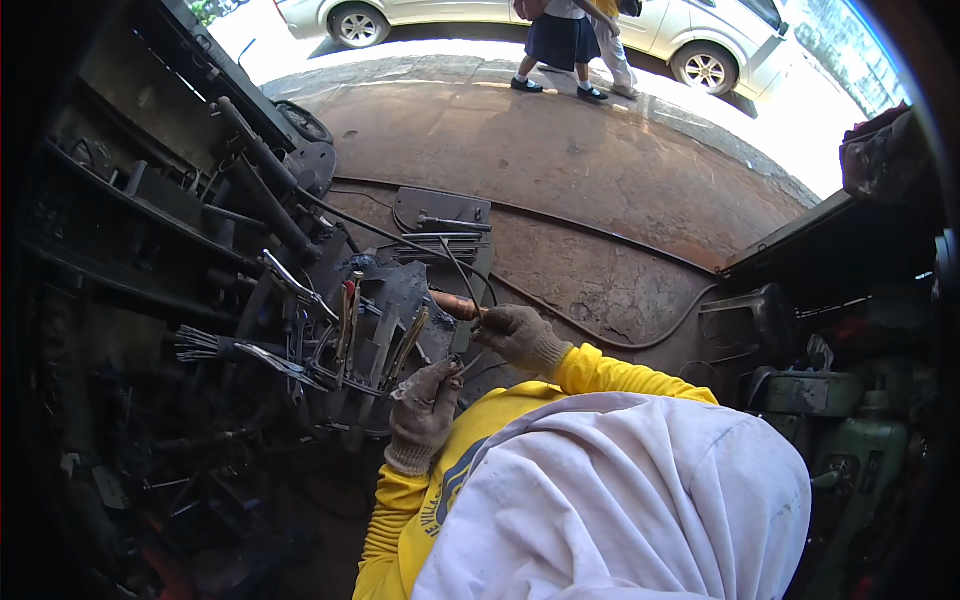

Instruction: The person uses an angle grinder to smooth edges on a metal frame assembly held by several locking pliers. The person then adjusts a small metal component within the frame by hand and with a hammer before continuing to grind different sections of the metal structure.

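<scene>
My right hand point(520, 338), in a worn grey knitted glove, is closed at the end of a copper-coloured cylinder point(455, 304). A thin dark cable or rod passes by its fingertips. My left hand point(425, 408), gloved the same way, is nearer to me, its fingers bent together. Whatever is in them is too small to make out. A thin strip point(472, 364) shows between the two hands. Left of them stands a cluttered dark metal work surface point(398, 290). Locking pliers point(348, 320) and other hand tools hang along its near edge.
A bundle of thin rods point(205, 345) sticks out on the left. Beyond the work surface lies a tool case point(440, 210). A black cable point(630, 345) curves across the brown floor. Green machinery point(850, 450) stands at right. People walk past a parked silver car point(640, 30) outside.
</scene>
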The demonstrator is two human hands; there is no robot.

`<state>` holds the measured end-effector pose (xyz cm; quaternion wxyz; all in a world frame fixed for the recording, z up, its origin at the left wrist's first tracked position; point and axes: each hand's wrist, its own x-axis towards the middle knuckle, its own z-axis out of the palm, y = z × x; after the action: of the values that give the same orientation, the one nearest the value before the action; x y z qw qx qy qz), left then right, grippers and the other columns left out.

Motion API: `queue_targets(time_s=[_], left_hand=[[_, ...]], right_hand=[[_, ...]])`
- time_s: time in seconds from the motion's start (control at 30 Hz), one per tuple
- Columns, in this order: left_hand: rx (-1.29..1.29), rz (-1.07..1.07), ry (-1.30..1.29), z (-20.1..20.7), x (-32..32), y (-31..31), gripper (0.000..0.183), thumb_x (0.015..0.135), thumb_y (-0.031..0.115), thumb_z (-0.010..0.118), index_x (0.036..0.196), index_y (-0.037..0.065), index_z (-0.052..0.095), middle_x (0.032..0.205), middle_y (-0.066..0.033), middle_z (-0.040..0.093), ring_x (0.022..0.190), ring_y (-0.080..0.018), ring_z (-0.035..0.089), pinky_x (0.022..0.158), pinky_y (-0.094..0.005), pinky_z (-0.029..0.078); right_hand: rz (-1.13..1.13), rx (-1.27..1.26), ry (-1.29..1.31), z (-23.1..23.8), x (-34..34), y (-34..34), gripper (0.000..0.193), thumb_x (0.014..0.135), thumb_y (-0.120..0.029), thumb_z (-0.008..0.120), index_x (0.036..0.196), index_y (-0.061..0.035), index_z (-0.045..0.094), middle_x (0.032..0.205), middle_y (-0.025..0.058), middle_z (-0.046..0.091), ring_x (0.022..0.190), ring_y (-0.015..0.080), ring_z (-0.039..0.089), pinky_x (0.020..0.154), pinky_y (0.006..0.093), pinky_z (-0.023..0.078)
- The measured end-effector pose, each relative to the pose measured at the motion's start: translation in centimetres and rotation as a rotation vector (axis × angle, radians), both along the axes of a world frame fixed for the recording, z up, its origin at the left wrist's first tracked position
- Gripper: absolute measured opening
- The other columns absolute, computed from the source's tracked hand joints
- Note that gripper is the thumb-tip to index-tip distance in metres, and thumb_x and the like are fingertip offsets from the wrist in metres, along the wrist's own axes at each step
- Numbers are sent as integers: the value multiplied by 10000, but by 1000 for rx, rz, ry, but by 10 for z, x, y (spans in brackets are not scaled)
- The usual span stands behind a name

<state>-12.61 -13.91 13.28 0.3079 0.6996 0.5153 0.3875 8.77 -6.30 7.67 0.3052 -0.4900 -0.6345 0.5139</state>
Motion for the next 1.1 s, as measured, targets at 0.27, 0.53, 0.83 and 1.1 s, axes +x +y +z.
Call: queue_targets(time_s=[0.27,0.53,0.83,1.1], left_hand=[[-52,-209,-83,-4,-13,-11,222,912,34,672,1130,7,703,1006,-171,736,894,-282,736,778,-356,576],[-184,-252,-31,-8,-11,-17,206,929,28,664,1130,5,704,1030,-147,741,947,-231,722,836,-335,571],[-225,-219,-58,-32,-30,-24,266,936,47,648,1191,-23,672,1096,-157,727,980,-219,712,859,-327,562],[-313,-232,-84,-49,-42,-33,259,966,48,625,1216,-12,660,1119,-123,717,1015,-192,686,895,-311,543]], right_hand=[[-104,59,-115,-4,-3,-49,217,898,-244,728,1005,-56,745,937,131,734,850,253,703,777,354,552],[-128,-23,-95,3,-2,-66,214,890,-245,719,1000,-63,743,941,150,720,855,310,694,770,394,548],[-76,-171,-106,-3,-6,-73,230,909,-275,682,1038,-94,742,913,126,736,838,282,705,763,385,550],[-59,-137,-123,-6,-11,-83,269,920,-320,663,1053,-99,739,965,143,735,890,308,705,808,411,545]])
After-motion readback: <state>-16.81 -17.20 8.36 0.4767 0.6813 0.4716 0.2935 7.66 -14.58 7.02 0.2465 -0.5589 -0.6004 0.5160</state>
